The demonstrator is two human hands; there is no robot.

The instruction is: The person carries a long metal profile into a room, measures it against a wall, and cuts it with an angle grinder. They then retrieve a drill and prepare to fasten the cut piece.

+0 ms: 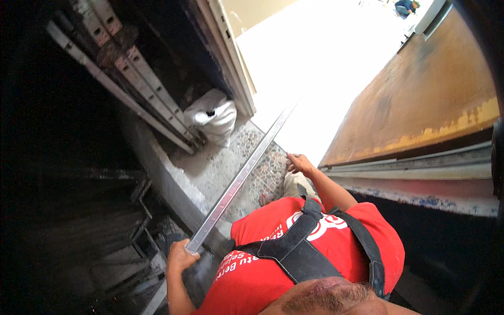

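Observation:
My left hand [182,255] is closed around a long, straight metal bar [236,185] near its lower part. The bar slants up and to the right across the pebbled floor, its far end fading into the bright doorway. Below the hand a further stretch of it shows at the bottom edge. To the right of the bar and apart from it, my right hand [298,163] is held out with its fingers partly spread. Nothing shows in that hand, though its fingertips are small in the picture.
Slotted metal rails [149,86] lean at the upper left beside a white sack [212,114]. A low concrete ledge [178,184] runs along the pebbled floor [268,168]. At right slants a large brown panel [420,100]. Far off, another person [405,7] bends down.

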